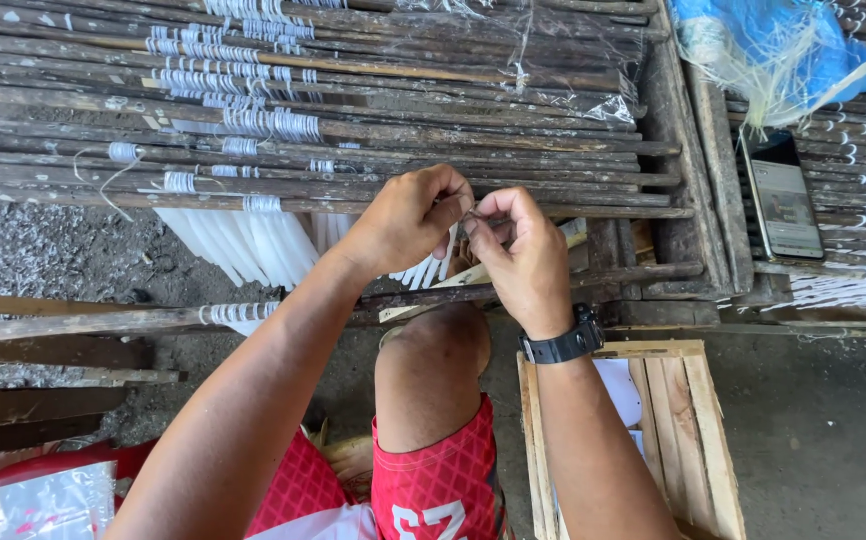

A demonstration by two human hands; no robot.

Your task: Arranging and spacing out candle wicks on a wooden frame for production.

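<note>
My left hand (408, 215) and my right hand (523, 255) meet in front of a rack of dark wooden slats (353, 130). Both pinch a small thin item (470, 215), perhaps a wick or string, between their fingertips; what it is cannot be told. White candles (253, 245) hang in rows beneath the slats, tied on with white string windings (263, 120). A black watch (563, 342) sits on my right wrist. My bare knee (433, 350) rises below the hands, in red patterned shorts.
A phone (783, 195) with its screen lit lies on a wooden beam at the right. Blue plastic sheeting with white fibres (773, 50) is at top right. A wooden crate (673, 420) stands by my right forearm. Grey concrete floor (833, 430) lies beyond it.
</note>
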